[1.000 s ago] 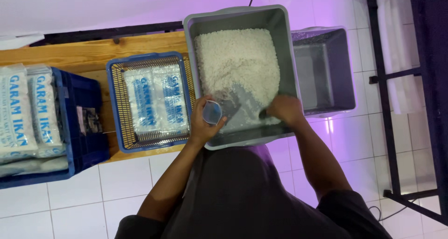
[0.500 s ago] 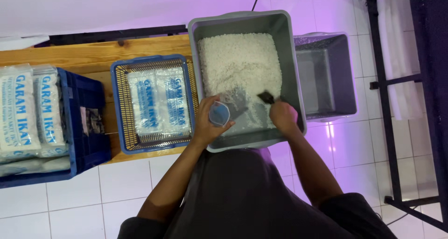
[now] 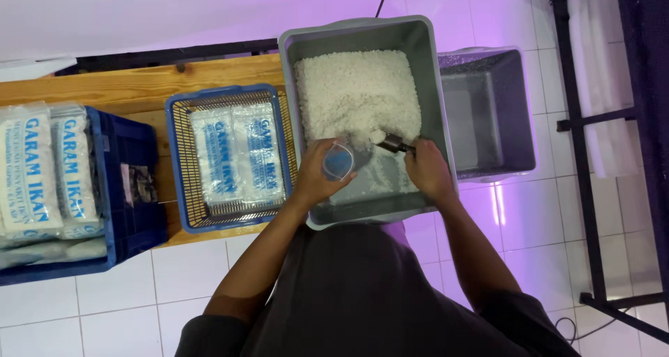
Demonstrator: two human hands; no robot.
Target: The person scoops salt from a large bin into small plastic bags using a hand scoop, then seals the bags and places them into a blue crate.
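Left hand point(image 3: 317, 179): closed around a small clear plastic bag point(image 3: 339, 162), its open mouth turned toward the camera, held just above the near end of the grey tub point(image 3: 293, 85).
Right hand point(image 3: 426, 170): closed on the handle of a small dark scoop point(image 3: 392, 143); the scoop points toward 10 o'clock from the hand, its bowl at the edge of the salt heap.
Scoop load: a small lump of white grains sits in the bowl, just beside the bag's mouth at the bag's 2 o'clock.
Coarse white salt point(image 3: 355, 96): heaped in the far half of the grey tub, at 12 o'clock from both hands; the near floor of the tub carries only a thin scatter.
Grey tub: directly in front of the person, its near rim touching the dark apron at the waist.
Second grey tub point(image 3: 512, 106): at 3 o'clock from the first, just beside it, standing on the tiled floor.
Blue wire-sided basket point(image 3: 182, 162): at 9 o'clock from the left hand, on the wooden bench point(image 3: 139, 82), holding two filled, printed salt packets point(image 3: 237, 155) lying flat side by side.
Blue crate point(image 3: 122, 190): farther toward 9 o'clock, near the left frame edge, stacked with more filled packets.
Black metal frame point(image 3: 578, 127): at 3 o'clock, well apart from the hands.
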